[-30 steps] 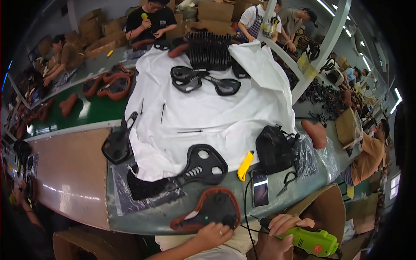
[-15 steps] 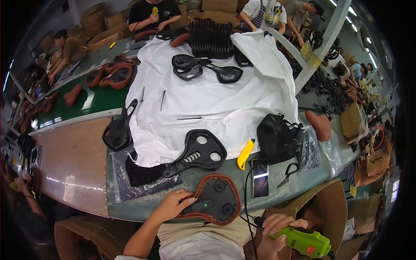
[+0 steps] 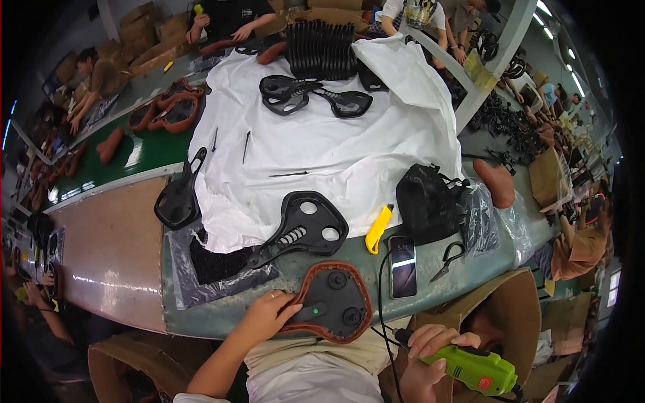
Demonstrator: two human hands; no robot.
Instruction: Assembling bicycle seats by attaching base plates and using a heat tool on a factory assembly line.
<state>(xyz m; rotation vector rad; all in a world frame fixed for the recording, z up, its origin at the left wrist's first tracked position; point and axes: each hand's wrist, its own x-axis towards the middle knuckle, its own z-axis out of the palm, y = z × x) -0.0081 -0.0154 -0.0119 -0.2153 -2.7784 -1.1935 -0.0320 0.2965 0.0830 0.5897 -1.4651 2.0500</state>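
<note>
Fingers of the left hand (image 3: 267,314) are spread flat, pressing the brown-edged saddle (image 3: 332,302) down at the near table edge; nothing is gripped. Fingers of the right hand (image 3: 430,346) are curled tight round the green power tool (image 3: 478,371), near right. The saddle is best kept pinned and level; the tool should be brought square to the underside before triggering, cord clear of the phone (image 3: 403,266).

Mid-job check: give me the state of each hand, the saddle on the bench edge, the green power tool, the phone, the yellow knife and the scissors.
Left hand: flat on the saddle, pressing its side.
Right hand: gripping the green power tool.
Brown-edged saddle: upside down, black base showing, at the bench edge.
Green power tool: held off the bench, corded.
Phone: lying flat, screen lit, cable attached.
Yellow utility knife: lying on bench; blade not visible.
Scissors: lying on bench, slightly open.
</note>
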